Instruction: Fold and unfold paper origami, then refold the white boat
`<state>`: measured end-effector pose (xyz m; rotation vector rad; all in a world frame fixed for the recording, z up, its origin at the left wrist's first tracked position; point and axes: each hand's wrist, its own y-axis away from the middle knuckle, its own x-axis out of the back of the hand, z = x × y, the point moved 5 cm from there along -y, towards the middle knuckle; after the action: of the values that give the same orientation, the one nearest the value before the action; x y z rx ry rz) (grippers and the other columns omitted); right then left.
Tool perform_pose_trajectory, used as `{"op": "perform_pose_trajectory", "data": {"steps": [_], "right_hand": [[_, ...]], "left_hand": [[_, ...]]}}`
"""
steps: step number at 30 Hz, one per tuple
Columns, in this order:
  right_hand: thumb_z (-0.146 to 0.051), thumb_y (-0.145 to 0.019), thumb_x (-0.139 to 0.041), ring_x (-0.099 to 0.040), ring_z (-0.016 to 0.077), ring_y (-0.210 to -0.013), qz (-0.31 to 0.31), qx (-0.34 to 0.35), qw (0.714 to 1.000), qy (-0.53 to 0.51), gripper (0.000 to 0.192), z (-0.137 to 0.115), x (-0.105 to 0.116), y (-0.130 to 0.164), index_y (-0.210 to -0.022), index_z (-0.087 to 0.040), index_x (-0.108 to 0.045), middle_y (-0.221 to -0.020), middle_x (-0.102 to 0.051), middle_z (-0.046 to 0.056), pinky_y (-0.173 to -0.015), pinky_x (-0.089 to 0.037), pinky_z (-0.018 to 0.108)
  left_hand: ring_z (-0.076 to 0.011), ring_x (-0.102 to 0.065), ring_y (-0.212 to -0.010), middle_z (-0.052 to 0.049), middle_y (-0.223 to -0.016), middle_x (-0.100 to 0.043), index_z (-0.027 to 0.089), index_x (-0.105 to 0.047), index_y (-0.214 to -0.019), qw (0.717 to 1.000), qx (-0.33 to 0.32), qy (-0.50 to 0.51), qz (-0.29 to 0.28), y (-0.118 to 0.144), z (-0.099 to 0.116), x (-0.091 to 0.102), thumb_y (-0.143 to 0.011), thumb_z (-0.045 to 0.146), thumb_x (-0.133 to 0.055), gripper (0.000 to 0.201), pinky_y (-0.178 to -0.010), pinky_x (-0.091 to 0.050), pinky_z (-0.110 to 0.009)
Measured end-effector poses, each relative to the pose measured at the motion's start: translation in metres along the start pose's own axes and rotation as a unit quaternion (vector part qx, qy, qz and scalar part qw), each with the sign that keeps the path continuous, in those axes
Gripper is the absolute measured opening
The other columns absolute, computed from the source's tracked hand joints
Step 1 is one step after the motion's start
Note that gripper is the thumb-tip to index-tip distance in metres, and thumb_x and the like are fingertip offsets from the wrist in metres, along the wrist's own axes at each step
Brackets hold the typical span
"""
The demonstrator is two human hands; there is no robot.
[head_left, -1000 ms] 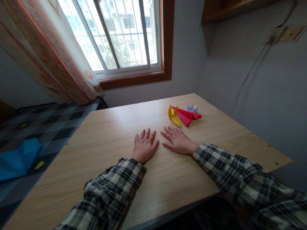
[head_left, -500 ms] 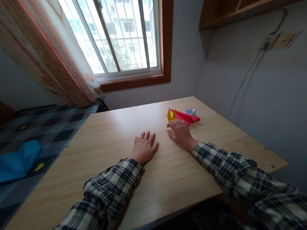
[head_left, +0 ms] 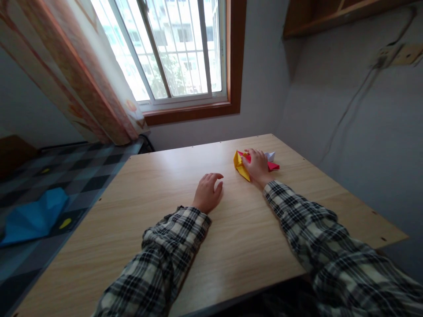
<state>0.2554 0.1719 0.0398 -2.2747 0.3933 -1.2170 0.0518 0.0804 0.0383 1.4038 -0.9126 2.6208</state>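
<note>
Head view: the right hand (head_left: 257, 167) lies over a small cluster of folded paper figures at the far right part of the table (head_left: 158, 229). The fingers curl down onto the red fold (head_left: 272, 166), which sticks out from under the hand on its right side, and only that tip and a sliver by the knuckles show. Whether the fingers have actually pinched the paper or only rest on it cannot be told, since the hand hides the contact.

The yellow fold (head_left: 240, 165) lies just left of that hand, touching or nearly touching the thumb side; its point sticks out toward the table's middle. The white fold (head_left: 271, 155) peeks out just behind the red one, on the side nearer the wall. The three lie bunched together, overlapping, so a hand set on one covers part of the others.

The left hand (head_left: 208, 193) rests near the middle of the table, well apart from the paper. It holds nothing. Its fingers are loosely curled, with the tips raised a little off the wood and the heel of the hand down, which looks like a rest that steadies the body while the other arm stretches out.

Both sleeves are checked. The window (head_left: 178, 48) and curtain (head_left: 76, 75) stand behind the table; a blue sheet (head_left: 33, 215) lies on the floor at left.
</note>
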Motion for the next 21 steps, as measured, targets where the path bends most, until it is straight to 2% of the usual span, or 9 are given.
{"op": "perform_pose_trajectory", "data": {"steps": [3,6,8,10,12,14,17,19,21], "right_hand": [[-0.030,-0.089,-0.045,-0.057,0.0290,-0.098,0.004,-0.003,0.999,-0.042,0.024,-0.003,0.001,0.000,-0.092,-0.017,-0.064,-0.098,-0.069,0.014,-0.092,-0.040,0.044],[-0.032,-0.087,-0.046,-0.059,0.0238,-0.084,0.032,-0.019,0.985,-0.168,0.021,-0.014,0.001,0.005,-0.084,-0.018,-0.062,-0.088,-0.067,0.010,-0.080,-0.047,0.038],[-0.038,-0.085,-0.051,-0.059,0.0202,-0.073,0.040,-0.056,0.953,-0.295,0.021,-0.022,-0.004,0.013,-0.082,-0.018,-0.059,-0.080,-0.065,0.006,-0.071,-0.049,0.034],[-0.040,-0.082,-0.056,-0.060,0.0172,-0.067,0.025,-0.092,0.903,-0.420,0.022,-0.031,-0.015,0.023,-0.085,-0.018,-0.058,-0.077,-0.064,0.003,-0.064,-0.051,0.031],[-0.040,-0.080,-0.059,-0.058,0.0143,-0.060,0.007,-0.121,0.865,-0.487,0.022,-0.039,-0.026,0.033,-0.085,-0.018,-0.058,-0.074,-0.062,0.001,-0.058,-0.050,0.028],[-0.040,-0.078,-0.062,-0.059,0.0126,-0.059,0.007,-0.134,0.843,-0.521,0.023,-0.042,-0.032,0.039,-0.086,-0.018,-0.058,-0.073,-0.062,-0.001,-0.057,-0.050,0.026],[-0.040,-0.076,-0.064,-0.059,0.0110,-0.056,0.001,-0.159,0.819,-0.551,0.026,-0.039,-0.037,0.043,-0.087,-0.018,-0.058,-0.072,-0.062,-0.002,-0.054,-0.049,0.024],[-0.040,-0.074,-0.066,-0.060,0.0107,-0.055,-0.012,-0.183,0.805,-0.565,0.028,-0.034,-0.041,0.044,-0.088,-0.018,-0.057,-0.070,-0.062,-0.003,-0.054,-0.048,0.023],[-0.039,-0.072,-0.067,-0.061,0.0109,-0.055,-0.023,-0.205,0.790,-0.578,0.030,-0.030,-0.044,0.046,-0.091,-0.018,-0.057,-0.068,-0.063,-0.003,-0.055,-0.050,0.023]], "left_hand": [[-0.0216,-0.058,-0.102,-0.007,-0.103,-0.065,0.019,-0.060,-0.104,0.997,0.020,0.072,0.024,0.001,0.001,-0.002,-0.089,0.020,-0.048,0.019,-0.096,-0.046,-0.042],[-0.0189,-0.061,-0.096,-0.007,-0.101,-0.065,0.019,-0.057,-0.109,0.981,0.068,0.177,0.041,0.000,-0.001,-0.009,-0.089,0.022,-0.049,0.022,-0.090,-0.049,-0.039],[-0.0182,-0.061,-0.096,-0.009,-0.107,-0.063,0.018,-0.052,-0.119,0.961,0.110,0.246,0.064,0.000,-0.007,-0.013,-0.091,0.027,-0.048,0.030,-0.086,-0.051,-0.037],[-0.0189,-0.059,-0.103,-0.012,-0.119,-0.058,0.018,-0.045,-0.129,0.945,0.141,0.279,0.095,0.000,-0.016,-0.013,-0.092,0.032,-0.048,0.039,-0.086,-0.051,-0.036],[-0.0206,-0.056,-0.109,-0.014,-0.130,-0.051,0.020,-0.043,-0.132,0.945,0.154,0.262,0.120,0.000,-0.024,-0.011,-0.090,0.035,-0.054,0.046,-0.088,-0.050,-0.037],[-0.0220,-0.055,-0.108,-0.013,-0.134,-0.048,0.021,-0.045,-0.132,0.955,0.151,0.215,0.136,-0.001,-0.030,-0.006,-0.083,0.037,-0.064,0.054,-0.090,-0.049,-0.039],[-0.0202,-0.058,-0.097,-0.008,-0.112,-0.057,0.019,-0.049,-0.129,0.957,0.163,0.218,0.095,-0.003,-0.035,-0.006,-0.081,0.035,-0.067,0.054,-0.088,-0.050,-0.039],[-0.0181,-0.060,-0.088,-0.005,-0.098,-0.058,0.018,-0.047,-0.131,0.946,0.184,0.263,0.054,-0.002,-0.037,-0.010,-0.083,0.036,-0.064,0.053,-0.082,-0.052,-0.037],[-0.0172,-0.062,-0.086,-0.004,-0.096,-0.058,0.020,-0.041,-0.136,0.927,0.190,0.322,0.025,-0.002,-0.036,-0.012,-0.083,0.036,-0.064,0.060,-0.079,-0.053,-0.035]]}}
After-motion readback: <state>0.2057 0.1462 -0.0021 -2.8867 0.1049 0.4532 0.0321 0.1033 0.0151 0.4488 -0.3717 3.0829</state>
